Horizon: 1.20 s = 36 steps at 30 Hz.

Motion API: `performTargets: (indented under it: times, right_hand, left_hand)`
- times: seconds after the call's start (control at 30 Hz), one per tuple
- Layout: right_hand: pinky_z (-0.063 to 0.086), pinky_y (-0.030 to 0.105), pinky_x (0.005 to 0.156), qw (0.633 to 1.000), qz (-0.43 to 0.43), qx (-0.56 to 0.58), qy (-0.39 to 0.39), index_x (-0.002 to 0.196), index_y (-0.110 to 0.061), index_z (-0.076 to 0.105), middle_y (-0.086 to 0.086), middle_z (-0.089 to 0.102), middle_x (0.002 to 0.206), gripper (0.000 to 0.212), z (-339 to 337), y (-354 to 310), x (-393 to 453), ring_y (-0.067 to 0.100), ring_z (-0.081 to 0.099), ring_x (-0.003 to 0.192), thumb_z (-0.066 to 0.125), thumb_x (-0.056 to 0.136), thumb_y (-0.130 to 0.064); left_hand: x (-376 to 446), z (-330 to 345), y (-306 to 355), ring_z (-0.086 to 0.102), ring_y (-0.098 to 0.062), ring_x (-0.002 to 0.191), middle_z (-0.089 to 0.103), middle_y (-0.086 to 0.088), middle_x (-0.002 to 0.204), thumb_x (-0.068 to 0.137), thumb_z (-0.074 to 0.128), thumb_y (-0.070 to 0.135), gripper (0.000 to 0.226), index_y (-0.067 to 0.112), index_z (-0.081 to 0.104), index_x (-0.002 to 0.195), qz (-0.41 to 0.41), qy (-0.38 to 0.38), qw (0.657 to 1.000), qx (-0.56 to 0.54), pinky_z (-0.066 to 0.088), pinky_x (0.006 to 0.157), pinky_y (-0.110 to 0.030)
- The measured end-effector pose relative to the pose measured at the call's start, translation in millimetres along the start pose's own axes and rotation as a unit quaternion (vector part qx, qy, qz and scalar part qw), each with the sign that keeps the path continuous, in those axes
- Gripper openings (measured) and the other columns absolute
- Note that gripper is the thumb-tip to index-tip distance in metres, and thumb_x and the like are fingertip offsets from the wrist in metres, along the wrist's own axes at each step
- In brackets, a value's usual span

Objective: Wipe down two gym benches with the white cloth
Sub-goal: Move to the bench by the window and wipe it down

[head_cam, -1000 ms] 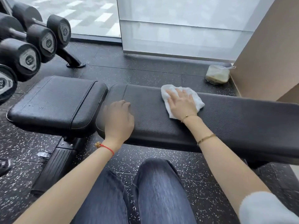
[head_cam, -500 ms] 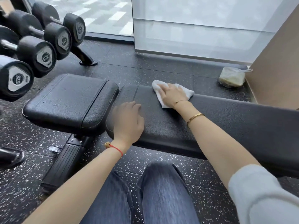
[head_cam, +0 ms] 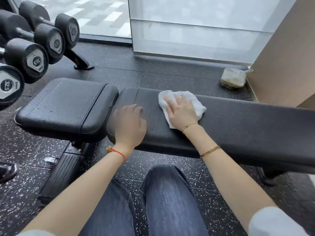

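A black speckled gym floor (head_cam: 170, 77) runs under the padded black table (head_cam: 247, 126). The left hand (head_cam: 130, 124) rests on its near edge, fingers loosely curled around nothing. Just beyond, the right hand (head_cam: 182, 110) presses the white cloth (head_cam: 196, 103) flat, fingers spread; dumbbells (head_cam: 35, 60) stand far left.

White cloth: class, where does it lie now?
In the head view, the white cloth lies under the right hand on the long bench pad, right of the left hand.

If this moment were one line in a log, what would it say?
right hand: flat on cloth, wiping | left hand: resting on bench, empty | seat pad: untouched
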State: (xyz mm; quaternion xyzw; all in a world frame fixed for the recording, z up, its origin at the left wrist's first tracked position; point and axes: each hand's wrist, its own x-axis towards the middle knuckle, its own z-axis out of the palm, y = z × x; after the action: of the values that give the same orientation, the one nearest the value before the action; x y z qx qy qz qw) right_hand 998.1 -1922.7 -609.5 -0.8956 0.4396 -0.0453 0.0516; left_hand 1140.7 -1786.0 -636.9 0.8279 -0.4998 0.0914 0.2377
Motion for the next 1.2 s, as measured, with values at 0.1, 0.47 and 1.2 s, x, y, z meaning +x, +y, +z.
performTargets:
  times: [0.1, 0.47, 1.2]
  right_hand:
    - [0.014, 0.046, 0.120, 0.998, -0.049, 0.004, 0.032, 0.148, -0.035, 0.036, 0.003, 0.034, 0.157, 0.048, 11, -34, -54, 0.030, 0.027, 0.146, 0.024, 0.102, -0.042]
    - [0.016, 0.048, 0.120, 0.978, 0.180, 0.020, 0.103, 0.144, -0.033, 0.043, 0.000, 0.035, 0.157, 0.043, 8, 30, -98, 0.029, 0.024, 0.148, 0.030, 0.103, -0.039]
    - [0.029, 0.050, 0.117, 0.978, 0.064, 0.005, 0.199, 0.139, -0.027, 0.053, 0.005, 0.052, 0.145, 0.040, 32, 9, -136, 0.031, 0.044, 0.137, 0.038, 0.103, -0.038]
  left_hand:
    - [0, 1, 0, 0.047, -0.025, 0.128, 0.058, -0.001, 0.134, 0.087, 0.043, 0.026, 0.043, 0.018, 0.061, 0.125, -0.001, 0.001, 1.000, -0.007, 0.025, 0.114, -0.055]
    - [-2, 0, -1, 0.045, -0.025, 0.130, 0.056, -0.002, 0.137, 0.089, 0.046, 0.025, 0.041, 0.018, 0.059, 0.127, 0.001, -0.006, 1.000, -0.003, 0.023, 0.115, -0.053]
    - [-4, -3, 4, 0.044, -0.031, 0.131, 0.054, -0.010, 0.139, 0.087, 0.042, 0.026, 0.048, 0.011, 0.058, 0.130, 0.013, -0.021, 1.000, 0.009, 0.022, 0.116, -0.056]
